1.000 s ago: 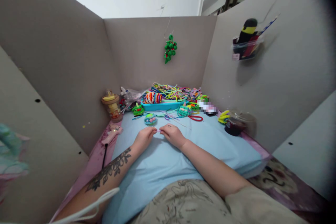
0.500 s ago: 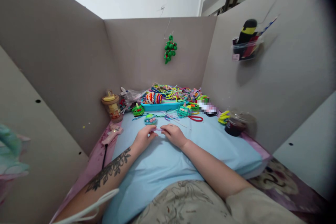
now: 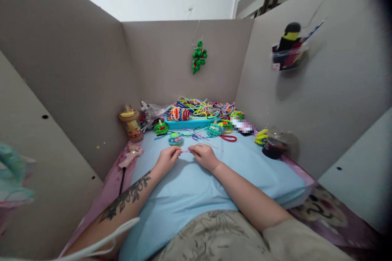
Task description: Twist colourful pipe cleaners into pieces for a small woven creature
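Observation:
My left hand [image 3: 167, 158] and my right hand [image 3: 204, 155] meet over the light blue cloth [image 3: 196, 187], fingertips pinched together on a small pale purple piece [image 3: 185, 151] held between them. Both hands rest low on the cloth. Just beyond the left hand lies a small round teal and pink fuzzy figure [image 3: 175, 139]. A tattoo runs along my left forearm.
A blue tray [image 3: 186, 123] heaped with coloured pipe cleaners stands at the back, with small green fuzzy figures beside it. A jar [image 3: 131, 123] and pink glue gun [image 3: 131, 155] sit left; red scissors [image 3: 228, 137] and a dark bowl [image 3: 273, 147] right. Cardboard walls enclose three sides.
Both hands have shifted very slightly while keeping their pinch on the small purple piece; nothing else has moved.

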Motion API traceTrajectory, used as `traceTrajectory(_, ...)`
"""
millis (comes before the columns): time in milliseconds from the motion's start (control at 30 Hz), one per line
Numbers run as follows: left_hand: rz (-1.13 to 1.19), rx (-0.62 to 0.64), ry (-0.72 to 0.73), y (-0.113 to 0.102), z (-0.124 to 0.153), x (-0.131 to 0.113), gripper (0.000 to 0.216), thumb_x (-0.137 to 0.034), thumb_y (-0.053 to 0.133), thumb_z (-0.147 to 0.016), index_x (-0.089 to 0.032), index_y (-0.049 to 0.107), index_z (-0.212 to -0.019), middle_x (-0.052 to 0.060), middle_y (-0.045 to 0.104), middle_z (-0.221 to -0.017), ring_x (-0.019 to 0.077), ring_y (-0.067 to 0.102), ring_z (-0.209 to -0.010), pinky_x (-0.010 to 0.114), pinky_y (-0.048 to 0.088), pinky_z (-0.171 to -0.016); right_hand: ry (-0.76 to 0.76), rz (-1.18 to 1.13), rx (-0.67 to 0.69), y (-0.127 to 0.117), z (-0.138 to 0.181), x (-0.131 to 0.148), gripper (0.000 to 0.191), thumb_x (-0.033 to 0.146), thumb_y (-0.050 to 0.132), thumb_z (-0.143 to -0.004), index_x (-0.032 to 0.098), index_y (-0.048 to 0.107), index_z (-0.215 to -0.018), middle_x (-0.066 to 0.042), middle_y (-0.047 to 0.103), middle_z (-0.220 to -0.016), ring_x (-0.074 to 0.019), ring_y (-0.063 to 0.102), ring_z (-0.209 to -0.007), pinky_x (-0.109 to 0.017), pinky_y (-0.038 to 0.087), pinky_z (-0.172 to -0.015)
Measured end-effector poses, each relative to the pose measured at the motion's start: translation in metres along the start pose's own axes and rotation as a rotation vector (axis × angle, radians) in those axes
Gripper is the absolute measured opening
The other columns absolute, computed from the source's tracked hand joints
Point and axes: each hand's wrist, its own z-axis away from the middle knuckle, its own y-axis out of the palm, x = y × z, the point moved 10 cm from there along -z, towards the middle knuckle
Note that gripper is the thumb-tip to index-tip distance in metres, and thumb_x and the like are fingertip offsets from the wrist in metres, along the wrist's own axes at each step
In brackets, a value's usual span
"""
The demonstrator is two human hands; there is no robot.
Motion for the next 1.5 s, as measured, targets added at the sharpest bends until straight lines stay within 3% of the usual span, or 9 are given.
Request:
traceTrajectory(133, 0.038, 0.009, -0.102, -0.001, -0.001, 0.01, 0.03, -0.036, 0.042, -0.084, -0.015, 0.062, -0.075, 0.0, 0.061, -0.059, 0.0121, 0.054, -0.055, 0.021, 0.04, -0.055, 0.002, 0.001, -0.018, -0.003, 0.0, -0.001, 0.018, 0.02, 0.049, -0.084, 0.022, 0.065, -0.093, -0.005, 0.068, -0.082, -0.0158, 0.062, -0.076, -0.027, 0.047, -0.071)
traceTrajectory(333, 0.051, -0.021, -0.07, 0.0, 0.001, 0.004, 0.026, -0.037, 0.05, -0.08, -0.017, 0.064, -0.088, 0.002, 0.067, -0.074, 0.0132, 0.058, -0.064, 0.023, 0.044, -0.061, -0.036, -0.079, 0.01, 0.004, -0.002, 0.013, 0.034, 0.026, 0.055, -0.081, 0.019, 0.053, -0.115, -0.009, 0.064, -0.101, -0.0186, 0.059, -0.092, -0.032, 0.048, -0.08)
traceTrajectory(533, 0.152, -0.104, -0.116, -0.006, 0.0, 0.014, 0.029, -0.034, 0.058, -0.073, -0.017, 0.061, -0.095, 0.003, 0.066, -0.081, 0.0141, 0.06, -0.069, 0.023, 0.048, -0.061, 0.059, -0.047, -0.071, 0.0, -0.004, 0.0, 0.018, 0.023, 0.048, -0.085, 0.02, 0.061, -0.098, -0.006, 0.067, -0.09, -0.017, 0.06, -0.084, -0.03, 0.047, -0.078)
traceTrajectory(733, 0.215, -0.142, -0.149, -0.011, -0.002, 0.026, 0.021, -0.032, 0.052, -0.078, -0.015, 0.063, -0.084, 0.004, 0.067, -0.074, 0.0146, 0.062, -0.067, 0.025, 0.049, -0.062, 0.112, -0.052, -0.033, 0.004, -0.004, -0.007, 0.018, 0.021, 0.047, -0.085, 0.02, 0.061, -0.097, -0.007, 0.066, -0.089, -0.0187, 0.059, -0.085, -0.032, 0.045, -0.079)
traceTrajectory(900, 0.195, -0.19, -0.166, -0.016, 0.0, 0.026, 0.023, -0.031, 0.057, -0.074, -0.016, 0.063, -0.089, 0.006, 0.067, -0.084, 0.0159, 0.062, -0.073, 0.025, 0.05, -0.062, 0.134, -0.12, -0.085, 0.001, -0.005, -0.006, 0.018, 0.021, 0.045, -0.086, 0.02, 0.061, -0.095, -0.007, 0.065, -0.09, -0.0184, 0.058, -0.086, -0.032, 0.044, -0.08)
traceTrajectory(1000, 0.239, -0.141, -0.172, -0.009, -0.001, 0.026, 0.025, -0.032, 0.057, -0.074, -0.016, 0.064, -0.092, 0.006, 0.067, -0.087, 0.0161, 0.061, -0.076, 0.025, 0.05, -0.064, 0.148, -0.167, -0.096, -0.001, -0.004, -0.008, 0.017, 0.022, 0.046, -0.086, 0.02, 0.061, -0.094, -0.006, 0.065, -0.09, -0.018, 0.058, -0.086, -0.031, 0.044, -0.078)
traceTrajectory(1133, 0.295, -0.055, -0.171, 0.003, -0.001, 0.024, 0.024, -0.036, 0.054, -0.076, -0.015, 0.065, -0.084, 0.004, 0.067, -0.076, 0.0153, 0.061, -0.069, 0.025, 0.049, -0.063, 0.107, -0.116, -0.008, 0.006, -0.006, -0.001, 0.017, 0.023, 0.05, -0.084, 0.02, 0.061, -0.096, -0.006, 0.065, -0.088, -0.0186, 0.057, -0.084, -0.033, 0.043, -0.078)
traceTrajectory(1300, 0.286, -0.025, -0.169, 0.008, 0.001, 0.02, 0.024, -0.037, 0.055, -0.076, -0.015, 0.064, -0.081, 0.003, 0.066, -0.072, 0.0148, 0.06, -0.066, 0.025, 0.047, -0.061, 0.038, 0.061, 0.066, 0.016, -0.008, 0.013, 0.016, 0.026, 0.052, -0.084, 0.021, 0.062, -0.096, -0.006, 0.065, -0.083, -0.0197, 0.054, -0.082, -0.036, 0.036, -0.08)
traceTrajectory(1500, 0.163, -0.052, -0.083, 0.004, 0.003, 0.02, 0.019, -0.03, 0.05, -0.079, -0.017, 0.063, -0.083, 0.003, 0.066, -0.075, 0.0147, 0.06, -0.069, 0.026, 0.047, -0.066, 0.093, 0.048, 0.092, 0.015, -0.008, 0.01, 0.014, 0.025, 0.048, -0.086, 0.02, 0.061, -0.088, -0.005, 0.063, -0.08, -0.0195, 0.054, -0.081, -0.035, 0.037, -0.079)
